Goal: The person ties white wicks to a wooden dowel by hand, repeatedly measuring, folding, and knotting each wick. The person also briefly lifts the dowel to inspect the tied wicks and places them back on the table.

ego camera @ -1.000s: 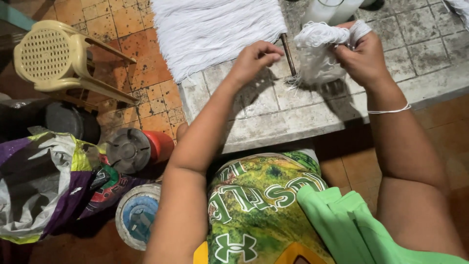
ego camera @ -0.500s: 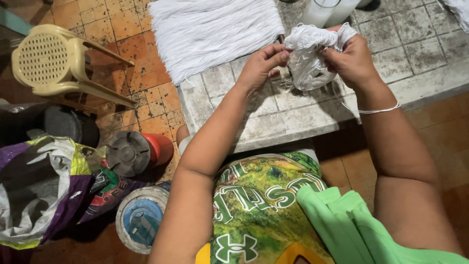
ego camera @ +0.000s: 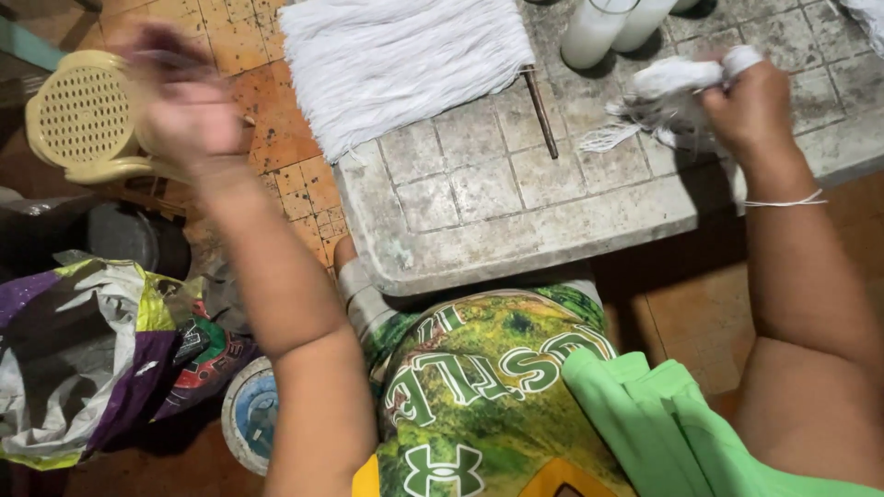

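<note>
Hands apart over stone table.
My right hand pinches white strands; left hand blurs, fingers unreadable. I'd keep the pull taut.

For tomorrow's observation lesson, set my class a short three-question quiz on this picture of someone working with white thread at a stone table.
1. True or false: both hands rest on the table.
2. Which hand holds the bundle of white thread? A) left hand B) right hand C) neither
3. Fill in: beside the flat sheet of white threads lies a thin dark ____.

Key
1. False: the left hand is raised, blurred, over the floor near the plastic chair.
2. B: the right hand grips it.
3. Stick.
</note>
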